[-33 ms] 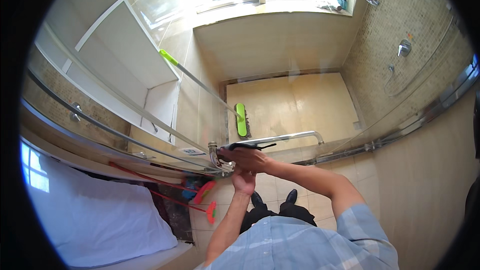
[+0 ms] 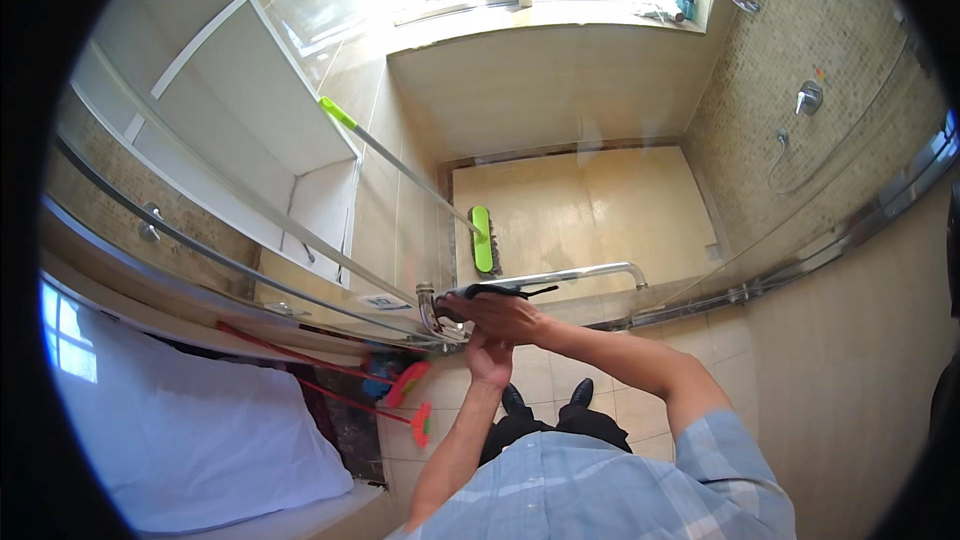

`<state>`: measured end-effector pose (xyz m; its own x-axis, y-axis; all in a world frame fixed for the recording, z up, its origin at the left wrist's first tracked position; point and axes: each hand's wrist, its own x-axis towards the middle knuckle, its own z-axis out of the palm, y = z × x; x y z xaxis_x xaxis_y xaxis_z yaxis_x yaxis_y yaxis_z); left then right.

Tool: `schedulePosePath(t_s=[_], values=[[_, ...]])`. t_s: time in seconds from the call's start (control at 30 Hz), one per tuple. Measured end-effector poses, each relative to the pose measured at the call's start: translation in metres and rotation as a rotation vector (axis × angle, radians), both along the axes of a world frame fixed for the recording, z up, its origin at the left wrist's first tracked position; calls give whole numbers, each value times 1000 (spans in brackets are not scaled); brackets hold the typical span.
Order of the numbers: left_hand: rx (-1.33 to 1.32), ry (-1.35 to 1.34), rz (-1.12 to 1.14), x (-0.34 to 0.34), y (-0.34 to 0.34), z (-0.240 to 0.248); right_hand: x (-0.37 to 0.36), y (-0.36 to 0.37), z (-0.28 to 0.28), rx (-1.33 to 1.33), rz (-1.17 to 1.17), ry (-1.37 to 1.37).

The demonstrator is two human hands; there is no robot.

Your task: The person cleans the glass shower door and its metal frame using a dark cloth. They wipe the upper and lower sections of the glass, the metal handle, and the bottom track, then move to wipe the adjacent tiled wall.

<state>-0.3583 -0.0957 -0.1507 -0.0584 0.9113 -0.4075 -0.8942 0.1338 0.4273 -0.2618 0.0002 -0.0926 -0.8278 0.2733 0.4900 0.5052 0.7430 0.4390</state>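
Note:
Both my hands meet near the bent chrome end of a door handle (image 2: 428,308). My right hand (image 2: 508,318) comes from the right, its fingers pointing left, closed around a dark, cloth-like piece (image 2: 482,291) with a thin black strap trailing to the right. What exactly this piece is does not show clearly. Just below, my left hand (image 2: 490,360) reaches up, its palm side partly showing. The right hand covers its fingers, so what they hold is hidden. A straight chrome bar (image 2: 585,272) runs to the right beyond my hands.
A green-headed broom (image 2: 482,240) leans in the shower area behind the glass. Two red-handled cleaning tools, one a red brush (image 2: 421,424), rest at the left. White cloth (image 2: 200,430) covers a surface at lower left. My shoes (image 2: 583,392) stand on the tiles below.

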Motion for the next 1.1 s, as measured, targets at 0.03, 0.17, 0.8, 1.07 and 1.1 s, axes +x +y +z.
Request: schedulePosePath(t_s=[0.03,0.17,0.8,1.07,1.1], values=[[-24,67,45,9,6,5,12,-1,9,-37,17,17],[97,151,-105,26,14,27,69,1,30,-19,3,15],[344,933,144,-3,58,222,19,0,139,66,-97,712],[46,676,31,8,43,41,44,-54,9,-328,-225,444],[67,654,20,10,45,40,47,-57,8,-316,-266,431]])
